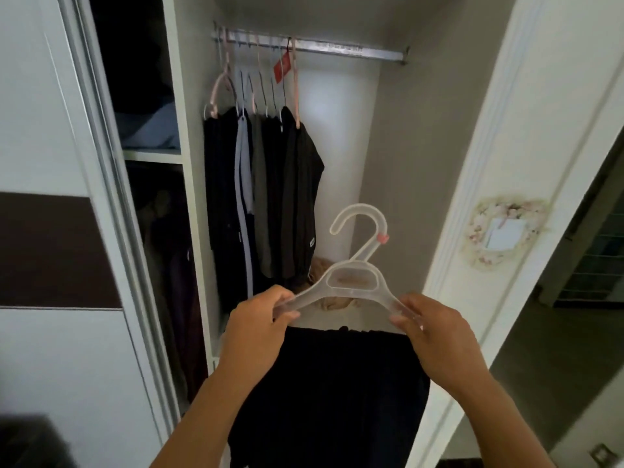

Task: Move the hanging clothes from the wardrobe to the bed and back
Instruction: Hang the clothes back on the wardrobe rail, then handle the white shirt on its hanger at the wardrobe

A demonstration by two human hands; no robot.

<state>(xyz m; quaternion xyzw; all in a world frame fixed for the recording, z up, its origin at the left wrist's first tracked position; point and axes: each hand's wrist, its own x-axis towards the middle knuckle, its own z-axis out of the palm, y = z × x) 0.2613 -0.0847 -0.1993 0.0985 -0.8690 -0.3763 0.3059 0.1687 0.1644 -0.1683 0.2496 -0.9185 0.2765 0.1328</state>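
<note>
A white built-in wardrobe (398, 136) stands open, its sliding door (50, 231) with a dark brown band pushed to the left, and a dim side compartment with shelves (152, 155) shows folded and hanging things too dark to make out. Across the top of the main compartment runs a metal rail (337, 49). At the rail's left end a bunch of hanging clothes (263, 190), mostly black with one pale grey-blue piece among them, is packed close together on pink and pale hangers; a red tag (282, 67) dangles near the rail above them. The right part of the rail is bare. On the white frame to the right of the opening a small floral wreath (508, 233) surrounds a pale card.

In front of the wardrobe, low in the opening, a person holds a translucent plastic hanger (353, 282), its hook pointing up and a small pink clip on the neck. The left hand (260, 327) pinches the left tip of the hanger between thumb and curled fingers; the right hand (429, 329) pinches the right tip the same way. A black garment (331, 393) hangs down below the hanger between the two forearms, its gathered top edge just under the hands. Behind the hanger, on the wardrobe floor, lies something tan (334, 298), partly hidden.
</note>
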